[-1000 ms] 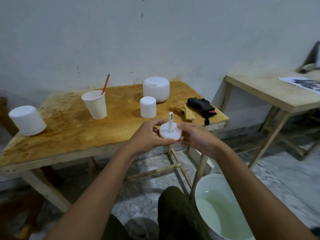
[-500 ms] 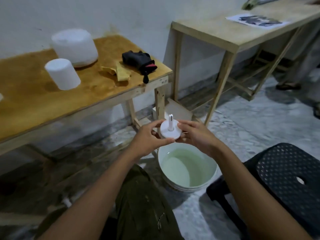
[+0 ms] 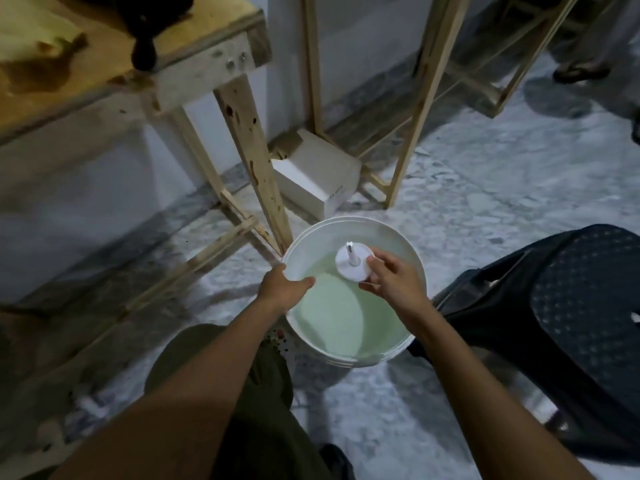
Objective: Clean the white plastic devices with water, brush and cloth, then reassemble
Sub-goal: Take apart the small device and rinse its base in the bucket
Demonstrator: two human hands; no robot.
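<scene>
Your right hand (image 3: 391,282) pinches the rim of the white plastic disc with an upright stem (image 3: 353,268), fingers curled round its edge, holding it over the pale green water (image 3: 329,313) in the round white plastic bucket (image 3: 346,359) on the floor. Your left hand (image 3: 282,289) grips the bucket's left rim. A black perforated plastic stool (image 3: 571,306) stands just right of the bucket. A white cardboard box (image 3: 311,174) lies behind it, beside a leg of the wooden desk (image 3: 194,74).

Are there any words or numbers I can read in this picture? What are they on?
White box on the floor: small dark print low on its side, too small and blurred to read.
White stemmed disc and bucket: no writing shows.
Nothing else has readable text.
</scene>
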